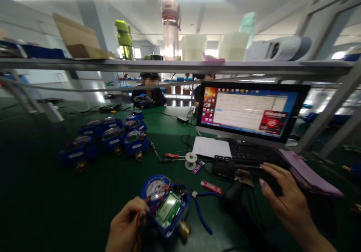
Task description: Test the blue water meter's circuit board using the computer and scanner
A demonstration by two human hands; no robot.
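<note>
Blue water meter (166, 207) sits on the green table (56, 192), near edge, cover off: white dial, green-grey display board, red and yellow wires, brass fitting at lower right. Left hand (125, 225) closed on its left side, fingers pinching the wires. Right hand (284, 195) half open, fingertips resting on a black object by the keyboard (254, 152). Blue-handled pliers (201, 210) just beside the meter.

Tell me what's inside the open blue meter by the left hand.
Inside the open blue meter: a green LCD board, red and yellow wires, a dial face behind. The left hand covers its near-left corner.
</note>
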